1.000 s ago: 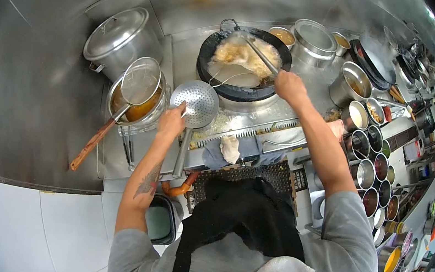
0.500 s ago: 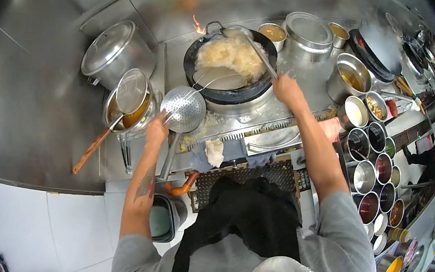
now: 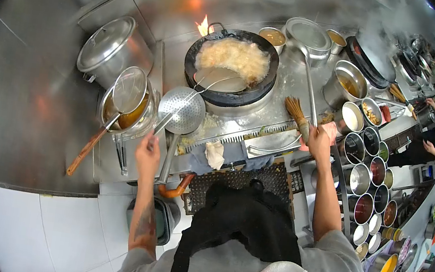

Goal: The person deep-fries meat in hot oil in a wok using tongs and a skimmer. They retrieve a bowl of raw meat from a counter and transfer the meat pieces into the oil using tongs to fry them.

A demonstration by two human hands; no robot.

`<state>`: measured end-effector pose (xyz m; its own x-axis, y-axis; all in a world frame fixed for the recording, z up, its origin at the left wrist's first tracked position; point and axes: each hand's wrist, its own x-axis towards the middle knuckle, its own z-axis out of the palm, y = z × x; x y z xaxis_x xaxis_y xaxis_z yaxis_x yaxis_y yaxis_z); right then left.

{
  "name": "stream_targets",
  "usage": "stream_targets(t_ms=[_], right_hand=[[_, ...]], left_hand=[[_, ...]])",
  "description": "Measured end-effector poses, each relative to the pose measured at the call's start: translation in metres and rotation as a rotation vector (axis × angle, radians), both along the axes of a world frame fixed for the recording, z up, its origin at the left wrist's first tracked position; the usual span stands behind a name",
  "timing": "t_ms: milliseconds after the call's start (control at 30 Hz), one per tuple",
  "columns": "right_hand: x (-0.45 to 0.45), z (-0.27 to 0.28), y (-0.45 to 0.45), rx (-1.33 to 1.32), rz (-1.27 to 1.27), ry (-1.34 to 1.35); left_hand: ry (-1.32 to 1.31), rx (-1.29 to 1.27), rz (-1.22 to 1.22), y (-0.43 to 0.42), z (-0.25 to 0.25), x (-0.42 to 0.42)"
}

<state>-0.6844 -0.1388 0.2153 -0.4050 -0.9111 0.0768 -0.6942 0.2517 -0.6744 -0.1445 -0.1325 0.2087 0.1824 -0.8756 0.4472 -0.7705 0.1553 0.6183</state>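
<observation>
In my right hand (image 3: pixel 319 143) is the long handle of a metal ladle (image 3: pixel 309 82); its head is up beside the lidded pot. A bamboo brush (image 3: pixel 297 114) lies just left of that hand. My left hand (image 3: pixel 148 151), slightly blurred, is at the lower end of a wire skimmer handle (image 3: pixel 175 112), its fingers loosely apart and no firm grip showing. The skimmer's round head sits in a black wok (image 3: pixel 191 64) beside pale, foaming contents (image 3: pixel 233 57). A perforated metal strainer (image 3: pixel 180 109) lies on the counter under the skimmer handle.
Flame (image 3: pixel 204 25) rises behind the wok. At left are a large lidded pot (image 3: pixel 110 48) and a wooden-handled sieve (image 3: pixel 130 89) over a pot of brown liquid. Several seasoning containers (image 3: pixel 359 178) line the right. Another person's hand (image 3: pixel 434 150) is farther right.
My right hand has swung right and toward me, lifting the ladle out of the wok and uncovering the brush. My left hand has drawn back down the skimmer handle. The flame is larger.
</observation>
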Motion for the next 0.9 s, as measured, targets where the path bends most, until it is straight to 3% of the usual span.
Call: stream_targets(t_ms=[33, 100, 233, 300, 433, 467, 533, 600, 633, 700, 733, 767, 867, 900], right_hand=[[-0.002, 0.000, 0.018, -0.015, -0.008, 0.048], [-0.007, -0.008, 0.054, 0.026, -0.040, 0.159], [-0.046, -0.086, 0.082, 0.230, -0.056, 0.332], [-0.068, -0.106, 0.084, 0.539, -0.093, 0.354], [-0.014, -0.062, 0.091, 0.521, -0.284, 0.463], [0.004, -0.080, 0.103, 0.311, -0.250, 0.531], [0.023, -0.081, 0.119, 0.217, -0.180, 0.415], [0.057, -0.142, 0.175, 0.098, 0.004, 0.219], [0.063, -0.130, 0.179, 0.166, -0.043, 0.104], [0.073, -0.179, 0.265, 0.603, -0.104, -0.176], [0.072, -0.168, 0.266, 0.763, -0.115, -0.238], [0.051, -0.280, 0.362, 0.685, -0.013, 0.069], [0.031, -0.275, 0.471, 1.191, -0.091, 0.047], [0.022, -0.284, 0.513, 1.032, -0.295, -0.018]], left_hand=[[0.128, 0.135, 0.042, 0.016, 0.002, -0.003], [0.237, 0.103, -0.009, 0.042, -0.004, -0.014], [0.316, 0.234, -0.236, 0.074, -0.005, -0.062], [0.325, 0.470, -0.420, 0.078, -0.013, -0.086], [0.283, 0.446, -0.730, 0.097, -0.024, -0.124], [0.280, 0.459, -0.848, 0.102, -0.020, -0.125], [0.262, 0.469, -0.854, 0.115, -0.017, -0.128], [0.227, 0.446, -0.838, 0.120, -0.017, -0.118], [0.239, 0.493, -0.795, 0.124, -0.020, -0.118], [0.206, 0.502, -0.775, 0.133, -0.026, -0.103], [0.266, 0.488, -0.695, 0.146, -0.043, -0.090], [0.305, 0.435, -0.704, 0.134, -0.051, -0.096], [0.295, 0.535, -0.679, 0.143, -0.055, -0.094], [0.264, 0.483, -0.672, 0.152, -0.049, -0.102]])
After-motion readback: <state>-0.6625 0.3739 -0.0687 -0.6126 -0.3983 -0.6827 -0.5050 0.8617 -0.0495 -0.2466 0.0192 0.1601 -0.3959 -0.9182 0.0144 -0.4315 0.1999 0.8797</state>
